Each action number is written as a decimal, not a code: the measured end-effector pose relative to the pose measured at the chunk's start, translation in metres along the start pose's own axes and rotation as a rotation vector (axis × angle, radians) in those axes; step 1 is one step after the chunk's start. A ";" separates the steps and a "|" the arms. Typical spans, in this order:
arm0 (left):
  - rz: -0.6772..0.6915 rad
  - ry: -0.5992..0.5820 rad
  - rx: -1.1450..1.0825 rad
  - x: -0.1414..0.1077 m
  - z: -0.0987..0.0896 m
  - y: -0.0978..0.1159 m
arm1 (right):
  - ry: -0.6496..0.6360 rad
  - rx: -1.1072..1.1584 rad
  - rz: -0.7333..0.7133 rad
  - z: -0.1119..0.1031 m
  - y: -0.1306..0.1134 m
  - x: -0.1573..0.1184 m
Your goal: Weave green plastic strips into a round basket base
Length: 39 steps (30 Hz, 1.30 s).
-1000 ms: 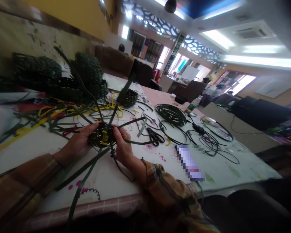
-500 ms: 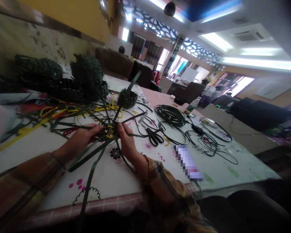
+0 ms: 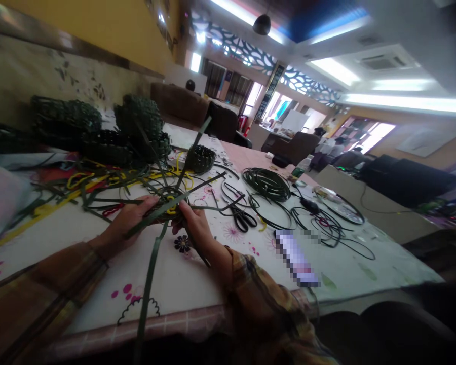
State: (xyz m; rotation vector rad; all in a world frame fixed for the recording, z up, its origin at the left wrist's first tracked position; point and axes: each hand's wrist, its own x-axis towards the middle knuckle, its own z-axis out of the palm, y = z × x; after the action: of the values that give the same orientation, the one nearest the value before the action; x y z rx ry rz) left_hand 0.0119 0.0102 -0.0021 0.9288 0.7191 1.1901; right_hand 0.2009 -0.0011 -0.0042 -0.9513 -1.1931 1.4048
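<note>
Between my hands, above the patterned tablecloth point(image 3: 190, 299), is a small round weave of dark green strips point(image 3: 163, 209) with a yellow tie point(image 3: 171, 203) at its centre. Long loose strip ends stick out from it on all sides, and one hangs down toward the table's front edge. My left hand point(image 3: 135, 215) grips the weave's left side, a strip crossing in front of its fingers. On the right side my right hand point(image 3: 192, 223) pinches the rim with thumb on top; its other fingers are partly hidden underneath. Black-handled scissors point(image 3: 244, 219) lie to the right.
Finished-looking green woven baskets point(image 3: 137, 121) are piled at the back left, and a small woven cup point(image 3: 200, 159) stands behind the weave. Coiled green strip point(image 3: 266, 183), a phone point(image 3: 296, 258) and a plastic bottle point(image 3: 302, 167) are on the right. Yellow strips point(image 3: 72, 195) lie left.
The weave has turned and tilted between my hands, so its loose strips point differently; one now crosses in front of my left hand. My right hand has shifted slightly lower on the rim.
</note>
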 end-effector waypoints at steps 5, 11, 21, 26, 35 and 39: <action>0.027 -0.043 0.045 0.003 -0.004 0.007 | 0.039 0.146 0.189 -0.005 -0.004 0.010; 0.129 -0.167 0.094 0.016 -0.012 0.005 | -0.180 0.404 0.511 -0.012 -0.028 0.012; 0.395 -0.060 0.237 0.005 0.008 0.021 | -0.566 0.232 0.544 -0.003 -0.030 0.009; 0.391 0.219 0.157 0.015 -0.001 0.025 | -0.382 0.172 0.378 -0.009 -0.037 0.020; 0.333 0.296 0.073 0.024 -0.016 0.033 | 0.038 -0.071 -0.205 -0.003 -0.019 0.027; 0.311 0.288 0.055 0.024 -0.016 0.033 | 0.188 -0.309 -0.476 0.004 -0.029 0.031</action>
State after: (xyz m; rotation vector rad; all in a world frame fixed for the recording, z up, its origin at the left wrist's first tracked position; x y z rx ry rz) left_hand -0.0111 0.0405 0.0202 0.9479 0.8599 1.6081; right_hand 0.1978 0.0288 0.0266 -0.9065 -1.4032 0.7532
